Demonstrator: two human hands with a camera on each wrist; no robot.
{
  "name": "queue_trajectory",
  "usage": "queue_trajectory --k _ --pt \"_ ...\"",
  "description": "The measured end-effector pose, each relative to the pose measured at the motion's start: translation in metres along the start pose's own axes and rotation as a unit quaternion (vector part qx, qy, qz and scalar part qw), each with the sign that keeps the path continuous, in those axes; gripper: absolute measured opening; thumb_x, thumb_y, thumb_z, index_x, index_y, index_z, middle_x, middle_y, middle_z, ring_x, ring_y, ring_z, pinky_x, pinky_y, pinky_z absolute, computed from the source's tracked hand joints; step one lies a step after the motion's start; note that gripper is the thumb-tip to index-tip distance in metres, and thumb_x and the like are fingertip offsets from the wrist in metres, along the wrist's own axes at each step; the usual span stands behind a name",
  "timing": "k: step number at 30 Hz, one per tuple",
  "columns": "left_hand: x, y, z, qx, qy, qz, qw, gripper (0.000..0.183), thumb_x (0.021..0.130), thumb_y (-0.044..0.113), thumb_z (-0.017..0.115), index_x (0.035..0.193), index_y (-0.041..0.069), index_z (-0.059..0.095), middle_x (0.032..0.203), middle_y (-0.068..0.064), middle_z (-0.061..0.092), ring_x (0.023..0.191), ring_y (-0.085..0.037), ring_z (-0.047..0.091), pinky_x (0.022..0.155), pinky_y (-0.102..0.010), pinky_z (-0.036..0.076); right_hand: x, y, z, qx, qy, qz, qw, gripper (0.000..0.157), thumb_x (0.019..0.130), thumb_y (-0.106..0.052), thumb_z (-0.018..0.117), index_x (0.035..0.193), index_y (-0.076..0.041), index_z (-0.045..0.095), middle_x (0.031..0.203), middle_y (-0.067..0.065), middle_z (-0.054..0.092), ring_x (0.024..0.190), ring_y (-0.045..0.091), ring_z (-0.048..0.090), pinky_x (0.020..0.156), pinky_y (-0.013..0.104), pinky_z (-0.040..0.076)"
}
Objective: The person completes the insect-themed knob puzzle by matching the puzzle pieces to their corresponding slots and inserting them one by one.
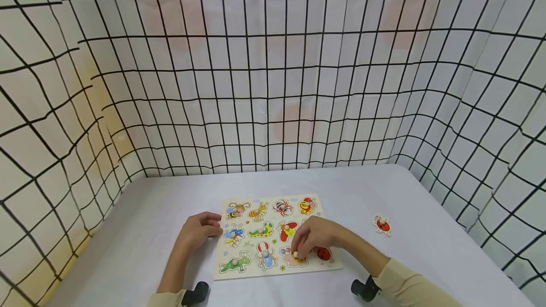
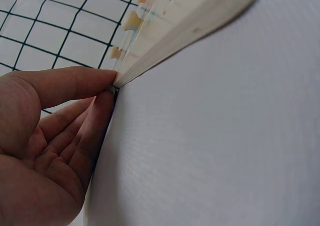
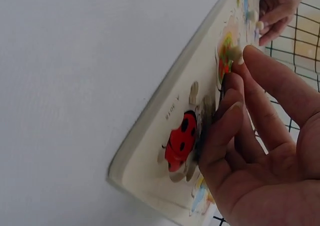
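A pale wooden peg puzzle board (image 1: 273, 271) with insect pictures lies on the white table. My left hand (image 1: 195, 232) rests beside its left edge; in the left wrist view the thumb (image 2: 75, 82) and forefinger tips touch that edge. Over the lower right of the board, my right hand (image 1: 316, 234) pinches the knob of a colourful puzzle piece (image 3: 225, 61) between thumb and forefinger. The fingers cover most of that piece's picture. Close beside this hand is a red ladybug picture (image 3: 182, 141) in a recess with no knob. A loose ladybug piece (image 1: 382, 225) lies right of the board.
Other knobbed pieces sit on the board, among them a caterpillar (image 1: 261, 231), a stag beetle (image 1: 266, 256) and a grasshopper (image 1: 235, 263). White walls with a black grid (image 1: 266, 84) enclose the table at the back and sides. Dark wrist cameras (image 1: 366, 290) sit at both cuffs.
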State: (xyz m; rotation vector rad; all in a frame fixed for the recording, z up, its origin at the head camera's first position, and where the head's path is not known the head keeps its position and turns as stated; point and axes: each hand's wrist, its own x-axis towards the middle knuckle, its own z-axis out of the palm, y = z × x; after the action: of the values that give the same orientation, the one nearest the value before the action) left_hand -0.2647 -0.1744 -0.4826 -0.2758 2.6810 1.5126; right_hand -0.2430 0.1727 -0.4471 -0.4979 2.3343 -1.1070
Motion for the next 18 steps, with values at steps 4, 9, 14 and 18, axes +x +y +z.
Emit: queue_trajectory --k 4,9,14,18 --pt "0.001 -0.001 0.001 -0.001 -0.001 -0.001 1.0 0.034 0.083 0.008 0.079 0.115 0.006 0.071 0.089 -0.005 0.069 0.08 -0.02 0.06 0.069 -0.028 0.048 -0.002 0.003 -0.008 -0.006 0.016 -0.002 1.0 0.012 0.078 -0.01 0.083 0.089 -0.012 0.079 0.076 -0.001 0.072 0.066 0.01 0.058 0.061 0.026 0.045" --pt "0.001 -0.002 0.0 0.005 -0.004 0.004 1.0 0.034 0.083 0.007 0.078 0.116 0.005 0.071 0.09 -0.005 0.069 0.08 -0.02 0.06 0.068 -0.028 0.048 -0.007 0.011 -0.022 0.004 0.041 0.002 0.999 0.015 0.08 -0.011 0.082 0.094 -0.011 0.079 0.075 -0.001 0.071 0.064 0.012 0.057 0.06 0.028 0.047" --pt "0.0 -0.001 -0.002 0.005 -0.008 0.007 0.9999 0.034 0.083 0.008 0.078 0.116 0.005 0.071 0.091 -0.005 0.069 0.08 -0.019 0.059 0.069 -0.028 0.048 -0.014 0.017 -0.036 0.008 0.074 0.005 0.997 0.018 0.082 -0.015 0.08 0.1 -0.01 0.078 0.081 0.001 0.072 0.072 0.015 0.061 0.065 0.032 0.052" --pt "-0.001 -0.001 -0.003 0.005 -0.011 0.016 0.9998 0.035 0.083 0.009 0.078 0.116 0.004 0.071 0.092 -0.006 0.069 0.081 -0.019 0.059 0.069 -0.028 0.048 -0.02 0.019 -0.046 0.003 0.1 0.008 0.995 0.021 0.083 -0.017 0.08 0.102 -0.009 0.078 0.083 0.001 0.072 0.077 0.017 0.061 0.068 0.034 0.053"
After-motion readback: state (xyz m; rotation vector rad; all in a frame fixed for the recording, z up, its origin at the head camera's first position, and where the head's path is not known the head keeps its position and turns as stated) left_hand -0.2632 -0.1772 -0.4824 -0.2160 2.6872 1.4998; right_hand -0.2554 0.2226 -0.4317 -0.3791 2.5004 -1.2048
